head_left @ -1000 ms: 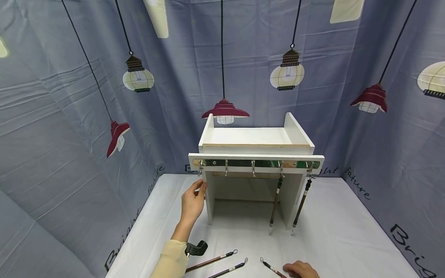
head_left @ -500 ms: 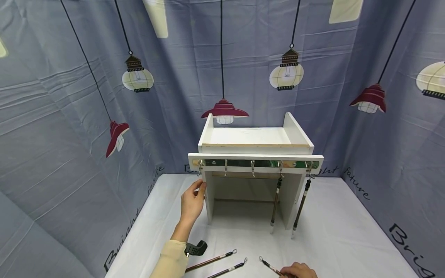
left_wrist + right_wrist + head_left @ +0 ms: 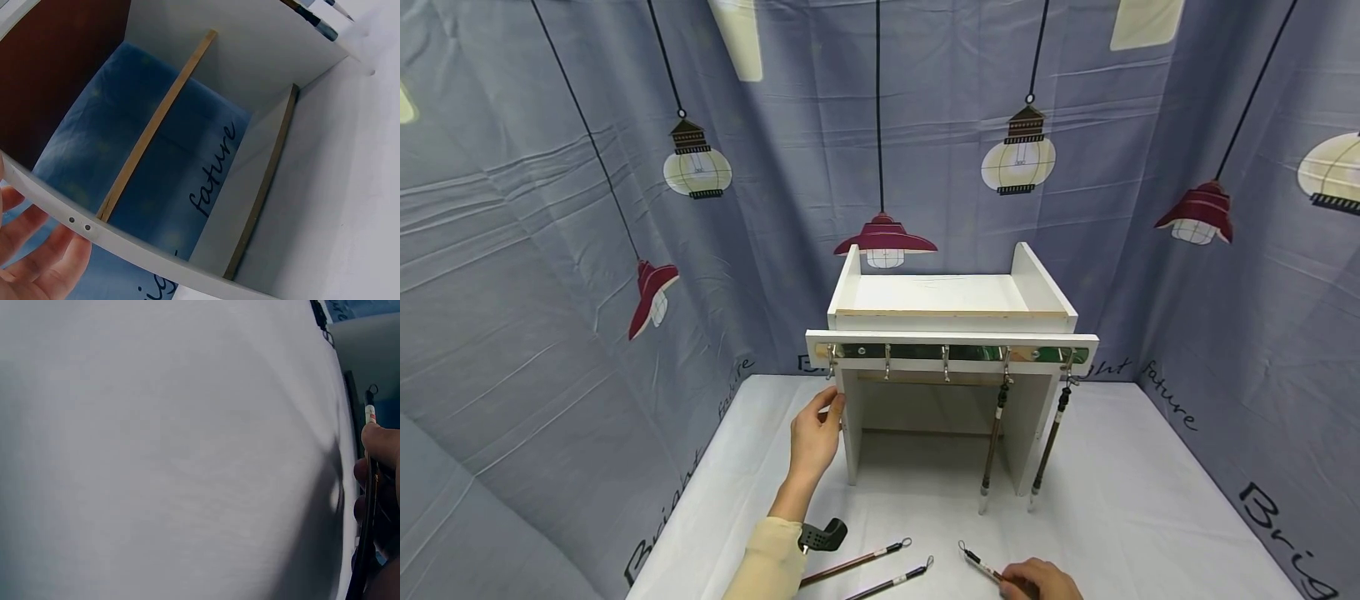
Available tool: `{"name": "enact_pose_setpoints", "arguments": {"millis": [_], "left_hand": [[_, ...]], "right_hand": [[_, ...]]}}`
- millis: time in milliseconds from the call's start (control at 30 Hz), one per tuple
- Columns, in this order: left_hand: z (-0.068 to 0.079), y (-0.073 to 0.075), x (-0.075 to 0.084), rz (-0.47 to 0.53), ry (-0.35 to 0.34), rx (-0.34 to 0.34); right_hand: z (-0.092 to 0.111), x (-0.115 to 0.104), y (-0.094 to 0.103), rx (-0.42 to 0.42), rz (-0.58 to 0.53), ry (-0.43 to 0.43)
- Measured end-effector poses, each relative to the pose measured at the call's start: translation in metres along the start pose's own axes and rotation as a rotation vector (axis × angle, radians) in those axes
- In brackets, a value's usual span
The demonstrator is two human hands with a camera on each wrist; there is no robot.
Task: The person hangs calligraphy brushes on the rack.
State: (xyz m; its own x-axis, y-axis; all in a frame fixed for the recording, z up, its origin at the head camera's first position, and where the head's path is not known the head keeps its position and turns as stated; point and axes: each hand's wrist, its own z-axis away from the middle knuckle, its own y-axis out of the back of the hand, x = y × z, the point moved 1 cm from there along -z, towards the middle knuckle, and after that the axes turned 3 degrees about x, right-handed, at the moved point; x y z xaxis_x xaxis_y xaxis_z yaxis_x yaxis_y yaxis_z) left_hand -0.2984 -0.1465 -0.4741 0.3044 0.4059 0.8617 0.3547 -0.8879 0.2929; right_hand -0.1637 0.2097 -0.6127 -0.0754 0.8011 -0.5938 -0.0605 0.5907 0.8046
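My right hand (image 3: 1040,578) pinches a calligraphy brush (image 3: 979,562), thumb on the shaft, at the front of the table. Its wire loop end points away from me, up and left; in the right wrist view the held brush's shaft (image 3: 370,500) runs down past my fingers. My left hand (image 3: 817,433) touches the left side panel of a white shelf (image 3: 958,322); the left wrist view shows its relaxed fingers (image 3: 47,256) along the panel's outer side. Two brushes hang by their loops from the shelf's right hooks: one brush (image 3: 995,433), another brush (image 3: 1051,437).
Two more brushes lie front left, a brown brush (image 3: 857,565) and a darker brush (image 3: 891,583). Several metal hooks (image 3: 946,362) line the shelf's front rail. A printed curtain (image 3: 760,208) surrounds the white table (image 3: 1135,483).
My right hand has taken hold of the brush and shifted it slightly, its loop end moving up and a little left. My left hand stays at the shelf's panel. The hanging brushes sway slightly.
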Motion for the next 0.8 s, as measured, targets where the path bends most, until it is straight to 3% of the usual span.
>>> {"name": "enact_pose_setpoints", "arguments": {"millis": [233,400,800], "left_hand": [[0.000,0.000,0.000,-0.005,-0.012,0.006],[-0.001,0.000,0.000,-0.011,-0.019,0.008],[0.000,0.000,0.001,-0.007,-0.012,0.012]], "right_hand": [[-0.002,-0.014,0.008,0.124,-0.064,-0.050],[-0.003,-0.020,0.013,0.163,-0.099,-0.060],[-0.005,-0.024,0.027,0.200,-0.171,0.068]]}}
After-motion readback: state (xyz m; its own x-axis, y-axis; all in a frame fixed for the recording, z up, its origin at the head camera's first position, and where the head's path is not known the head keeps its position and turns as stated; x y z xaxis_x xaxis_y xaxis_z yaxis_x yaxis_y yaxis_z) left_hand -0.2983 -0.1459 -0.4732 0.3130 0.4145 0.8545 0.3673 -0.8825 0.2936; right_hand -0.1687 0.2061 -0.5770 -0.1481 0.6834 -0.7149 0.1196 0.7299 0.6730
